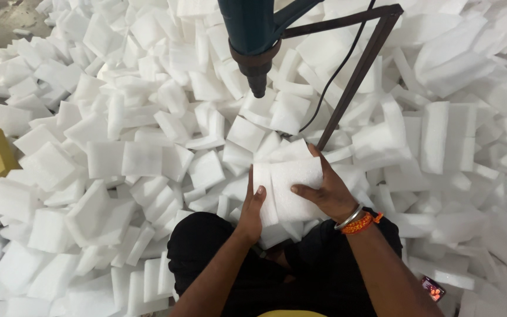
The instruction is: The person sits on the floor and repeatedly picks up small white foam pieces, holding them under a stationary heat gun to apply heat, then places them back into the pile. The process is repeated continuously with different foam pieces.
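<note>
Black-trousered knees [218, 258] in the foreground, sunk in a floor-wide heap of white foam offcuts [118, 158]. Just beyond, stacked white foam pads [286, 188] clasped between both hands: left hand [252, 212] closed along the stack's left edge, right hand [330, 191], banded at the wrist, spread over its right face. Seemingly squaring the stack before presenting it to the blue power tool [256, 47] clamped nose-down on a brown metal stand [353, 76], directly beyond and above. Next move calling for a lift forward under the nozzle, edges kept flush.
</note>
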